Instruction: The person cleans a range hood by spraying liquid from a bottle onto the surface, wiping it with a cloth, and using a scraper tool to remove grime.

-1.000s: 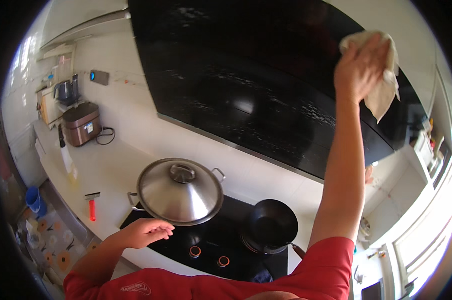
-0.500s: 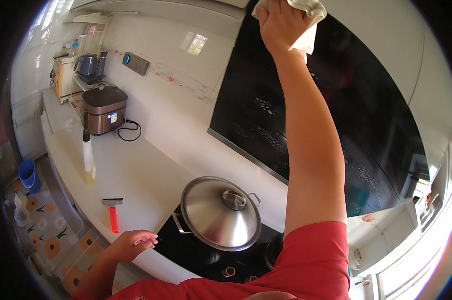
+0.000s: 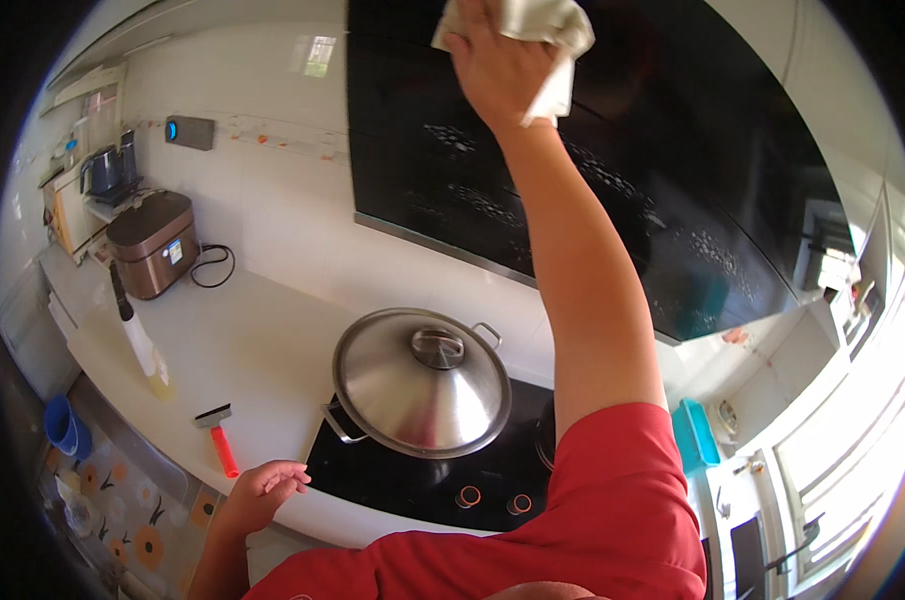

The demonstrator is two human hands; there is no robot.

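Observation:
Up at the top, my right hand presses a cream-coloured cloth against the glossy black range hood; some of its fingertips are hidden in the cloth or cut off by the frame. White foamy patches dot the hood's lower part. Low by the counter's front edge, my left hand hangs empty, its fingers loosely bent and the thumb apart. Just beyond it on the white counter lies a scraper with a red handle. A steel wok with a domed lid stands on the black cooktop below the hood.
A spray bottle with yellowish liquid stands on the left counter, near a brown rice cooker. Farther back is a dark kettle. A blue bucket sits on the floor at left. A turquoise basket is at right.
The whole view has swung, so the hood and wok sit farther left. My right hand still presses the cloth to the hood, now over a different spot. My left hand stays near the counter edge.

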